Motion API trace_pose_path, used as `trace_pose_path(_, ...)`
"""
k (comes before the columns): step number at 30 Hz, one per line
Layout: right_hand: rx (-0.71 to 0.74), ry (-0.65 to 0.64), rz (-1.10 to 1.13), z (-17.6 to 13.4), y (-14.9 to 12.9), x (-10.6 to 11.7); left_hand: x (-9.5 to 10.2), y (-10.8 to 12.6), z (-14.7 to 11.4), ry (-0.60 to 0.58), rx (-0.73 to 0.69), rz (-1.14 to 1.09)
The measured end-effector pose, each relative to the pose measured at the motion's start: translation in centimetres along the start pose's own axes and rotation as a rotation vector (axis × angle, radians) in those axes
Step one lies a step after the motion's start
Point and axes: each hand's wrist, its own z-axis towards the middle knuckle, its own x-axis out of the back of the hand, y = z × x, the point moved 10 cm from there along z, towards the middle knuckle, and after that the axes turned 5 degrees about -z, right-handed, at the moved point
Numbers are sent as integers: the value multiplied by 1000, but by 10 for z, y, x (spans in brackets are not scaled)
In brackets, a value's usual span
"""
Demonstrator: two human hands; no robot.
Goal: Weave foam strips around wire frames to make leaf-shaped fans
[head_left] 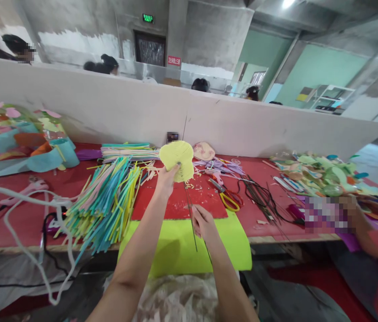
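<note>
My left hand (167,180) is closed on the lower edge of a pale yellow petal-shaped piece (176,154), thumb on its front, held up above the table. A thin dark wire stem (195,235) runs down from under the piece. Lower and to the right, my right hand (203,222) pinches that stem between thumb and fingers. Beneath both hands lies a red board (152,205) with small yellow scraps on it, and a yellow-green sheet (182,255) hangs over the front edge. Scissors (231,201) with yellow and orange handles rest right of the board.
Left of the board lies a big bundle of coloured strips (105,197); a white tube frame (8,219) curves nearby. A pink glue gun (215,175) and dark wires (259,199) lie to the right. A co-worker's arm (363,223) reaches in there. A white partition (125,107) stands behind.
</note>
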Motion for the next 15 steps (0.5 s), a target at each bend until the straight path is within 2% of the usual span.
trace_pose_path(2, 103, 108, -175, -2, -5, 9, 1, -2, 0, 4, -20, 36)
trace_pose_path(6, 422, 413, -696, -16, -25, 24, 6, -1, 0, 43, -57, 112)
trace_pose_path(8, 490, 472, -841, -18, -27, 22, 6, -1, 0, 42, -59, 128)
trace_pose_path(11, 499, 457, -800, -16, -31, 19, 0, 3, -3, 10, -58, 107)
trace_pose_path(13, 447, 397, -621, -13, -32, 15, -4, 4, -5, 1, -45, 70)
trace_pose_path(15, 328, 298, -361, -7, -26, 9, -6, 2, -9, -2, -9, 54)
